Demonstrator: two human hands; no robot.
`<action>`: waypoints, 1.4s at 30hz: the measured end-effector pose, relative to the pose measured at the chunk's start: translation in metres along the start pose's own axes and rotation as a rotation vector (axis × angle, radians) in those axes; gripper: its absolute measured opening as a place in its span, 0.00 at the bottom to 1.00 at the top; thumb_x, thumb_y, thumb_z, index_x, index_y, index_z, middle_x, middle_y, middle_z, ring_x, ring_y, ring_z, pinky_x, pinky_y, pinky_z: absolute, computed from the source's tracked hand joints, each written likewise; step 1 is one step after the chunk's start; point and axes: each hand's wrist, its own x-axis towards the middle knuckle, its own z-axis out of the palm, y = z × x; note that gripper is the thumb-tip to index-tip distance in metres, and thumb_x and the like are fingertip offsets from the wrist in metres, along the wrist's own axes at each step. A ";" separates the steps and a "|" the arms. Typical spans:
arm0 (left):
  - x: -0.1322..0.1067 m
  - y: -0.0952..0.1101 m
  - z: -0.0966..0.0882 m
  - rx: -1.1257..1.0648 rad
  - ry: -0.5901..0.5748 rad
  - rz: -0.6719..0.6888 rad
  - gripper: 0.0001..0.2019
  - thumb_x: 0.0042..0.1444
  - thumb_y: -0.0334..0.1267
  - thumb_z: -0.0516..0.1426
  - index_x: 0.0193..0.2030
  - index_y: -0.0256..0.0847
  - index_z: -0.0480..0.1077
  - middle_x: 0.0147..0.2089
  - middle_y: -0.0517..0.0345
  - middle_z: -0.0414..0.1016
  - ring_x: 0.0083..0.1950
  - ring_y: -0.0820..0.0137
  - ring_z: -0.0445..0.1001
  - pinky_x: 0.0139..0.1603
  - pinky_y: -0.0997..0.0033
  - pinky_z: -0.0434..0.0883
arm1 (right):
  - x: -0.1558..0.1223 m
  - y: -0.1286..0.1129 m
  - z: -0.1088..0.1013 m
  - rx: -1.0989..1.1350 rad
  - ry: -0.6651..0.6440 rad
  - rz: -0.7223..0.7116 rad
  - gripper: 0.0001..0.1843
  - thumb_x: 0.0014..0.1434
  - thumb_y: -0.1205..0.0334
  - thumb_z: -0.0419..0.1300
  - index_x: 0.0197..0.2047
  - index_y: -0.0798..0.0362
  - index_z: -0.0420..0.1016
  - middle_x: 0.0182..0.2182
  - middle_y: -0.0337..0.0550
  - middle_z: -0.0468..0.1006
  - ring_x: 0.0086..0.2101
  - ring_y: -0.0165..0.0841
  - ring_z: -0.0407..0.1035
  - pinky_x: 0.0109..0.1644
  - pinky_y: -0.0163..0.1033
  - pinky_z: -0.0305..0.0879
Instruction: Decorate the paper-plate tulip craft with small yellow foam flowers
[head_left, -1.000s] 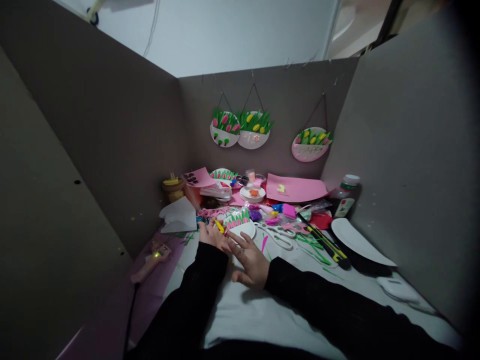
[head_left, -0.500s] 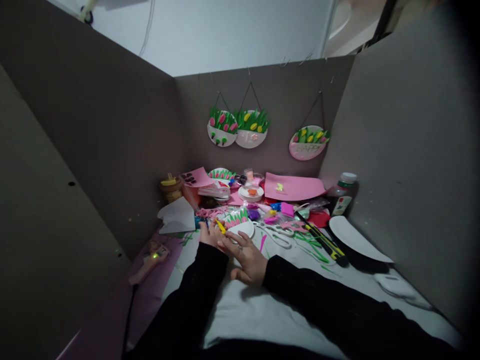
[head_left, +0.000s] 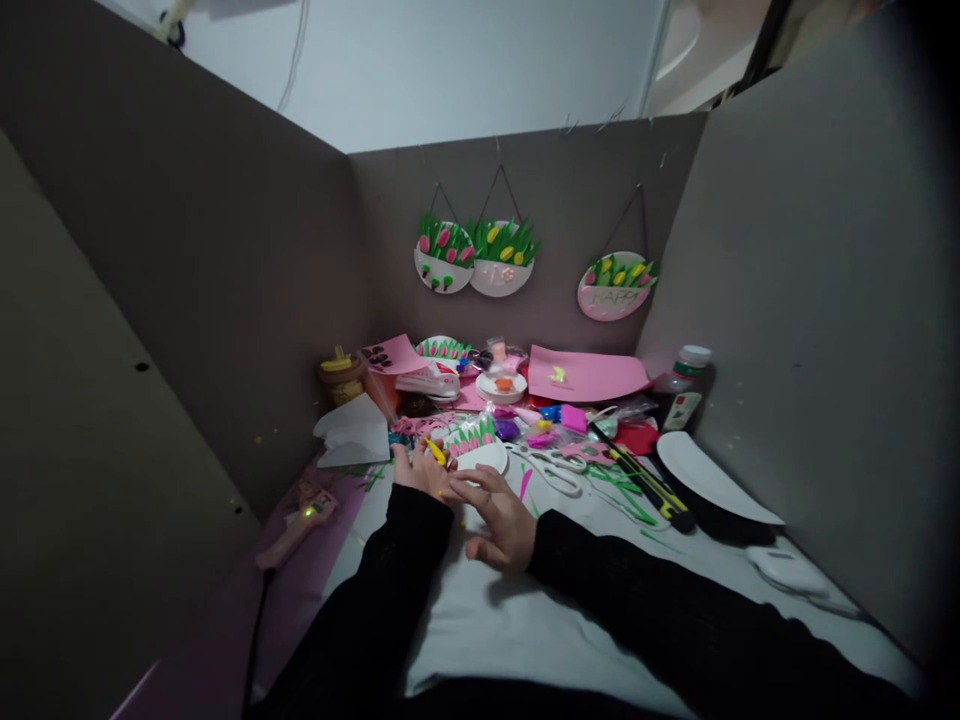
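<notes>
My left hand (head_left: 420, 470) rests on the table with a small yellow foam piece (head_left: 436, 451) pinched at its fingertips. Its fingers are closed on that piece. Just beyond it lies a white half paper plate with pink tulips and green grass (head_left: 477, 446). My right hand (head_left: 499, 520) hovers low beside the left, fingers stretched and spread, reaching toward the plate's near edge and holding nothing. Both arms wear black sleeves.
A pink glue gun (head_left: 296, 525) with a lit green lamp lies at the left. White scissors (head_left: 559, 470), a yellow-black cutter (head_left: 649, 485), a white plate (head_left: 712, 480), a glue bottle (head_left: 684, 395) and pink paper (head_left: 585, 375) crowd the back. Grey cardboard walls (head_left: 225, 280) enclose the table; three finished plates (head_left: 480, 258) hang behind.
Both hands stay almost in place. The right hand has drifted slightly closer to the left, and the yellow piece has shifted a little at the left fingertips.
</notes>
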 end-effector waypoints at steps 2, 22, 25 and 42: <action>0.000 0.000 -0.002 0.009 -0.027 -0.024 0.27 0.54 0.61 0.36 0.34 0.40 0.63 0.30 0.54 0.66 0.26 0.68 0.66 0.27 0.65 0.67 | 0.001 0.000 -0.001 0.034 -0.016 -0.018 0.39 0.57 0.35 0.37 0.63 0.53 0.42 0.51 0.52 0.66 0.56 0.43 0.53 0.57 0.54 0.48; 0.000 0.002 -0.004 -0.021 -0.018 -0.027 0.28 0.54 0.61 0.36 0.34 0.40 0.64 0.30 0.53 0.66 0.27 0.68 0.66 0.27 0.66 0.66 | 0.000 0.003 0.002 -0.060 -0.203 0.000 0.45 0.55 0.32 0.31 0.64 0.57 0.42 0.57 0.55 0.59 0.60 0.44 0.43 0.59 0.56 0.44; -0.001 0.001 -0.003 -0.017 -0.060 -0.056 0.28 0.53 0.61 0.37 0.36 0.40 0.64 0.32 0.53 0.66 0.29 0.68 0.67 0.29 0.65 0.66 | 0.003 0.003 0.002 -0.101 -0.224 0.064 0.45 0.55 0.33 0.28 0.64 0.57 0.44 0.59 0.53 0.56 0.61 0.47 0.37 0.58 0.58 0.45; -0.006 -0.002 0.004 -0.041 -0.052 -0.029 0.26 0.53 0.61 0.39 0.36 0.41 0.64 0.32 0.54 0.66 0.30 0.68 0.68 0.32 0.65 0.66 | -0.002 0.006 0.004 -0.222 -0.146 0.099 0.38 0.54 0.33 0.40 0.60 0.46 0.55 0.64 0.45 0.39 0.61 0.52 0.35 0.58 0.60 0.44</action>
